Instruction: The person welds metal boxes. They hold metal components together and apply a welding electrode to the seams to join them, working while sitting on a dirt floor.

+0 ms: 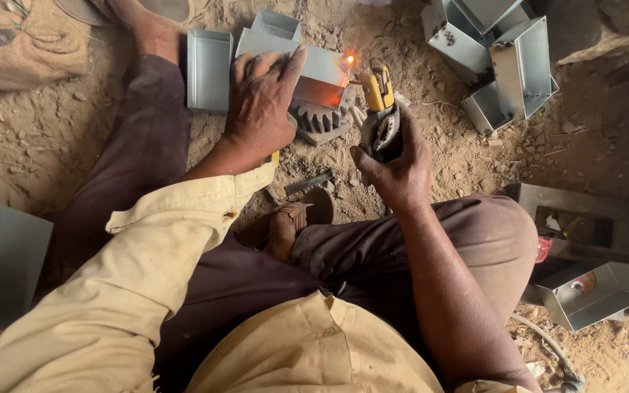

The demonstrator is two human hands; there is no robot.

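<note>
My left hand [262,102] presses flat on top of a folded grey sheet-metal box [322,69] that rests on a toothed gear [320,120] on the dirt floor. My right hand [394,164] grips a yellow and black welding electrode holder [378,94]. Its tip points toward the box's right corner, where a small orange spark [349,60] glows. I sit on the ground with my legs spread around the work.
Another grey metal tray [209,69] lies left of the box. A pile of similar metal boxes [504,58] sits at the upper right. One open box [591,295] and a dark metal frame [584,211] are at the right. A flat grey sheet [1,255] lies at the left.
</note>
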